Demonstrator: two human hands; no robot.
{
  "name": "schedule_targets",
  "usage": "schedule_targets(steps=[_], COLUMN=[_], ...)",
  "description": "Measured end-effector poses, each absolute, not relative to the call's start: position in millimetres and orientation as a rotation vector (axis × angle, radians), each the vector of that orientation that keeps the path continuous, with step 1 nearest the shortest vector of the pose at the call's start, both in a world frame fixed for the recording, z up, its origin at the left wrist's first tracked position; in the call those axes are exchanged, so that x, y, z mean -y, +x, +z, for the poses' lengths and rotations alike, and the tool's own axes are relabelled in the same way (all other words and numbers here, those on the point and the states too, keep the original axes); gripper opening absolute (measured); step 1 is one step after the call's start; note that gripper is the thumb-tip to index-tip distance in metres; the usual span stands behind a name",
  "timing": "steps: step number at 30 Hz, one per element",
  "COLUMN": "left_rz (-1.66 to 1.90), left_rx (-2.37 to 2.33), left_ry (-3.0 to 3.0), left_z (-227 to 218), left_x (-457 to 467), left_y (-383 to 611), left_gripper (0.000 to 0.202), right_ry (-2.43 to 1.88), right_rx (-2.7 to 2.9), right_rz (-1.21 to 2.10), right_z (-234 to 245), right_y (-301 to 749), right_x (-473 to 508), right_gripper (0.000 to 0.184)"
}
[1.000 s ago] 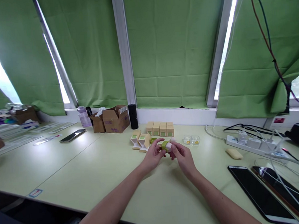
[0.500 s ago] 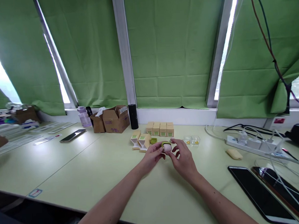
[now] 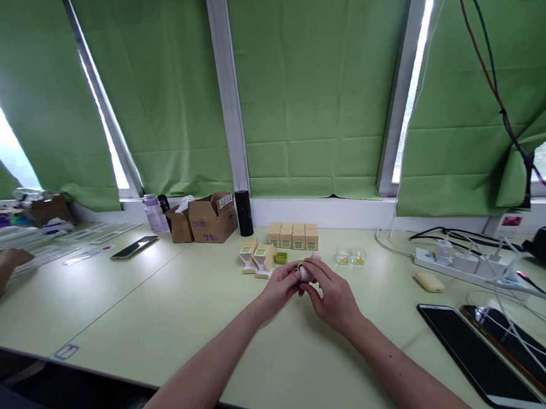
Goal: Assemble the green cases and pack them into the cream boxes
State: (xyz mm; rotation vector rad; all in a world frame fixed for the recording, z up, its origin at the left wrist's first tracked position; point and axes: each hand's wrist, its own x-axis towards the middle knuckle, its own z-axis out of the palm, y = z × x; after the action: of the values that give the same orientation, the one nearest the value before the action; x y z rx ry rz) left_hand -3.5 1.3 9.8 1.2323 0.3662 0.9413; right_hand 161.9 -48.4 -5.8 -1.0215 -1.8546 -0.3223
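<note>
Both my hands meet over the middle of the pale green table point(image 3: 178, 321). My left hand point(image 3: 279, 288) and my right hand point(image 3: 330, 293) are closed together round a small white jar point(image 3: 305, 272) with a green rim; most of it is hidden by my fingers. Just behind them lies a green lid point(image 3: 280, 258). A row of several small tan boxes point(image 3: 292, 236) with green labels stands further back, and two opened tan boxes point(image 3: 256, 258) lie at their left. Two small clear pots point(image 3: 350, 256) with yellow contents sit to the right.
Brown cardboard boxes point(image 3: 206, 218), a black cylinder point(image 3: 243, 213) and a purple bottle point(image 3: 152, 212) stand by the window sill. A phone point(image 3: 134, 247) lies at left. A power strip point(image 3: 461, 262) with cables, a yellow bar point(image 3: 428, 281) and two tablets point(image 3: 476, 355) lie at right. Another person's hand point(image 3: 2, 265) rests far left.
My right hand has closed over the jar, which showed more clearly between my fingers before. The other person's hand at far left has moved in and down onto the table.
</note>
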Motion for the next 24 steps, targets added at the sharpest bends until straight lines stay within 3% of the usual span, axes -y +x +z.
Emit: schedule_targets(steps=[6, 17, 24], left_rz=[0.986, 1.145, 1.208], left_rx=[-0.389, -0.471, -0.487], left_ry=[1.314, 1.492, 1.496], left_z=[11, 5, 1], left_x=[4, 6, 10], left_y=[3, 10, 17], left_gripper=[0.039, 0.056, 0.05], right_ry=[-1.014, -0.943, -0.943], right_rx=[1.822, 1.833, 1.852], right_rz=[-0.435, -0.529, -0.536], right_z=[-6, 0, -2], right_y=[162, 162, 161], right_x=[47, 47, 46], right_gripper=[0.033, 0.041, 0.046])
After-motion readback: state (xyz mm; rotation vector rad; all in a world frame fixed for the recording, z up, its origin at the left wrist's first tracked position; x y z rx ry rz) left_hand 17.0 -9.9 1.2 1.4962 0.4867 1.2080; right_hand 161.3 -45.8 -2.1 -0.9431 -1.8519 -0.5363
